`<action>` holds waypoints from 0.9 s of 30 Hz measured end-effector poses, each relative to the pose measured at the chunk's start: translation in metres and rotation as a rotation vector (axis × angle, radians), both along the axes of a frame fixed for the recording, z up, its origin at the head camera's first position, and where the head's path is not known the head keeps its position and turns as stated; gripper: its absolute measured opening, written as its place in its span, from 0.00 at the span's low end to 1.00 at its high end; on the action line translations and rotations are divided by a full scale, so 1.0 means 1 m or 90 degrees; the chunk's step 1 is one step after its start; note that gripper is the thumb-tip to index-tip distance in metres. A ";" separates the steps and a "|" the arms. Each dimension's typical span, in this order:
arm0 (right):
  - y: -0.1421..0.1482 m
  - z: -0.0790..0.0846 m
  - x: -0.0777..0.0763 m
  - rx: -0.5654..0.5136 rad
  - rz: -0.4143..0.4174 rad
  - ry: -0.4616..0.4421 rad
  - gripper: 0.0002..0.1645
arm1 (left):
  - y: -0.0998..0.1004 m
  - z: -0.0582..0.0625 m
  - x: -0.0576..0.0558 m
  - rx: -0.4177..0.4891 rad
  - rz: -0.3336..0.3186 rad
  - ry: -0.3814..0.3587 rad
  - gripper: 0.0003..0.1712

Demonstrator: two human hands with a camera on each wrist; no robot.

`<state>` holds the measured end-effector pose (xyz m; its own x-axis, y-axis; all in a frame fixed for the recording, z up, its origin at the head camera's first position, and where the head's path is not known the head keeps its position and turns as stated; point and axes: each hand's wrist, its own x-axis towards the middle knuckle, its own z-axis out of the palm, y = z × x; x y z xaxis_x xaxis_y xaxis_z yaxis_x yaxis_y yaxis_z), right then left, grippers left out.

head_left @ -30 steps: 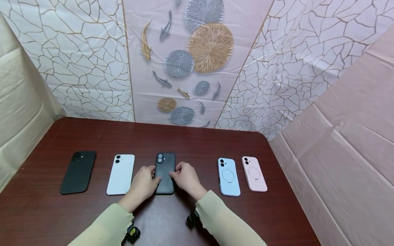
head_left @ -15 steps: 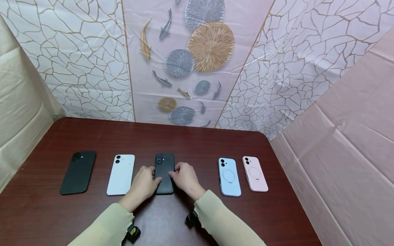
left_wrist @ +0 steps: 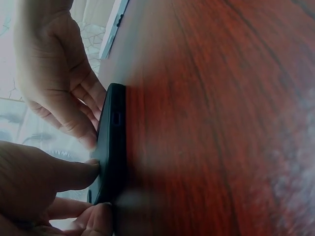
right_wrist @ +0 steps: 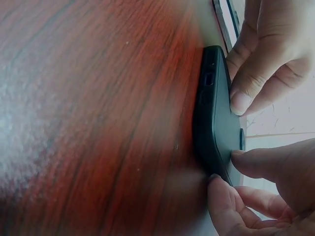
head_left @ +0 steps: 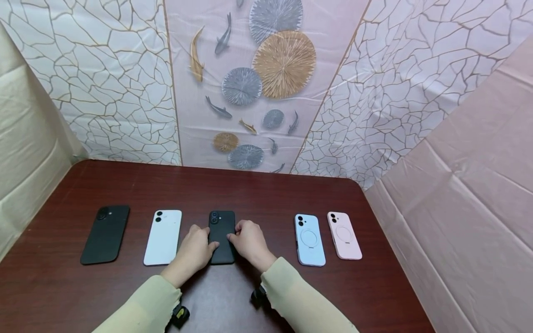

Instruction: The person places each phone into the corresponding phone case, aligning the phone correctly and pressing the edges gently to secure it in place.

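A black phone (head_left: 222, 238) lies back up on the table between both hands, its twin camera lenses at the far left corner. My left hand (head_left: 195, 247) grips its left side, thumb over the back and fingers along the edge. On the opposite side, my right hand (head_left: 251, 240) pinches the right edge the same way. In the left wrist view the phone's port end (left_wrist: 117, 118) faces the camera, low against the wood. The right wrist view shows the same phone (right_wrist: 209, 108) from the other side, with both thumbs pressing on its back.
To the left lie a white phone (head_left: 163, 237), close by my left hand, and a larger black phone (head_left: 106, 235). A light blue phone (head_left: 310, 239) and a pink phone (head_left: 344, 235) lie on the right. Patterned cloth (head_left: 233, 83) hangs behind the brown table (head_left: 266, 189).
The far end of the held black phone has come down slightly toward the table and shifted a little left. Both hands keep their hold; the other phones stay put.
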<state>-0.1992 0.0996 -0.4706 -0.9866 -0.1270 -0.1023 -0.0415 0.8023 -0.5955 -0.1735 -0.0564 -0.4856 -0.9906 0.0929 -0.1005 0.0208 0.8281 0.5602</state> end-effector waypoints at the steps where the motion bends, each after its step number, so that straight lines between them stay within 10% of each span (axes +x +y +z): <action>1: 0.000 0.000 0.000 0.002 0.000 -0.002 0.11 | 0.000 0.000 0.000 -0.006 -0.005 -0.001 0.31; 17: 0.006 0.002 0.001 -0.007 0.006 -0.001 0.17 | -0.007 -0.001 0.000 0.019 -0.021 0.017 0.33; 27: 0.065 0.016 -0.006 0.027 -0.052 0.092 0.25 | -0.049 0.016 0.006 0.004 0.047 0.084 0.37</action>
<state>-0.2055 0.1645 -0.4548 -0.9983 -0.0437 0.0384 -0.0576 0.8311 -0.5531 -0.1674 -0.1050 -0.4693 -0.9993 0.0201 0.0314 0.0343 0.8264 0.5620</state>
